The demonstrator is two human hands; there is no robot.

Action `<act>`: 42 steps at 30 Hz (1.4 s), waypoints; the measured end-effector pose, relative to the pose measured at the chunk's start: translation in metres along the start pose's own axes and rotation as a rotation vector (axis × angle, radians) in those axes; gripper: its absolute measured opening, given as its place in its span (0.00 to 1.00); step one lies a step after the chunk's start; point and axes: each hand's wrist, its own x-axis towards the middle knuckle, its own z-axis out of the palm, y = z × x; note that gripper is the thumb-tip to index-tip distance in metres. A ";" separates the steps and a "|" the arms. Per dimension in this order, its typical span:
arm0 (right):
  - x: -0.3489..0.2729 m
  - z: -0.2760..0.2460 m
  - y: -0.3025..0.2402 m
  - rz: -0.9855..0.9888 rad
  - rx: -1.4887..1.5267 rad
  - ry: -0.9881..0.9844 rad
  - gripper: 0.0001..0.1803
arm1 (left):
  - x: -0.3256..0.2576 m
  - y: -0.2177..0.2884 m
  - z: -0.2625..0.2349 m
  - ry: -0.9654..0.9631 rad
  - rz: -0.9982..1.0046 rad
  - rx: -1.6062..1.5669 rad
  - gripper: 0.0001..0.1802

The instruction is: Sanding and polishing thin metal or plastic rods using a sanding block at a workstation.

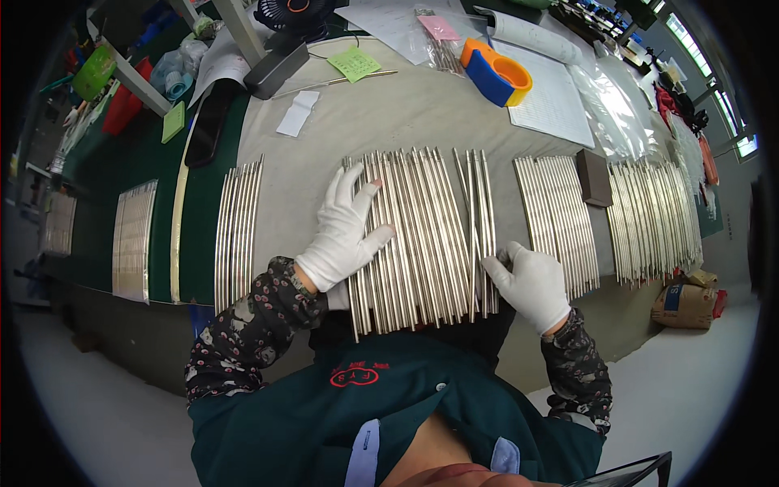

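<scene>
A wide row of slim silvery metal rods [418, 235] lies side by side on the table in front of me. My left hand [344, 230], in a white glove, rests spread over the row's left side, its thumb and fingers apart. At the row's right end, a few rods [479, 231] sit slightly apart, some of them tilted. My right hand [531, 284], also gloved in white, is beside these rods. Its thumb reaches their edge and its other fingers are curled; whether anything is inside them is hidden.
More rods lie in a group at left [237, 235] and two groups at right [556, 223] [653, 219]. A dark block [594, 178] stands between the right groups. Farther back are a blue-orange tape dispenser [497, 73], papers [552, 101], a phone [209, 122] and a fan [294, 15].
</scene>
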 end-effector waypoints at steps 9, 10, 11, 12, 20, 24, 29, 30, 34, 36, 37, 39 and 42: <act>0.010 0.013 0.009 -0.078 -0.042 0.137 0.11 | -0.009 0.017 -0.025 -0.314 0.275 0.356 0.43; 0.011 0.012 0.008 -0.074 -0.042 0.136 0.11 | -0.001 0.027 -0.026 -0.317 0.277 0.353 0.43; 0.013 0.009 0.007 -0.113 -0.022 0.135 0.10 | 0.009 0.038 -0.027 -0.380 0.389 0.276 0.43; 0.013 0.006 0.008 -0.150 0.000 0.135 0.09 | 0.019 0.049 -0.025 -0.443 0.501 0.198 0.43; -0.005 -0.026 0.061 0.090 0.149 0.486 0.10 | 0.074 0.100 0.048 -0.422 0.826 0.079 0.33; -0.013 -0.034 0.112 0.278 -0.149 0.490 0.17 | 0.085 0.107 0.051 -0.494 0.770 0.115 0.24; 0.002 -0.011 0.131 0.412 -0.285 0.386 0.20 | 0.111 0.143 0.070 -0.575 0.850 0.134 0.27; 0.004 -0.009 0.127 0.430 -0.254 0.342 0.20 | 0.113 0.145 0.076 -0.513 0.941 0.067 0.31; -0.006 -0.006 0.108 0.353 -0.219 0.358 0.17 | 0.133 0.142 0.090 -0.506 1.072 0.065 0.46; -0.014 0.004 0.090 0.348 -0.162 0.346 0.15 | 0.134 0.136 0.096 -0.536 1.254 -0.013 0.50; -0.018 0.006 0.084 0.334 -0.166 0.352 0.14 | 0.134 0.135 0.098 -0.549 1.231 -0.050 0.51; -0.026 0.005 0.076 0.320 -0.172 0.360 0.14 | 0.132 0.135 0.103 -0.513 1.238 -0.061 0.52; -0.036 0.004 0.066 0.326 0.026 0.260 0.13 | 0.136 0.142 0.110 -0.472 1.248 -0.080 0.51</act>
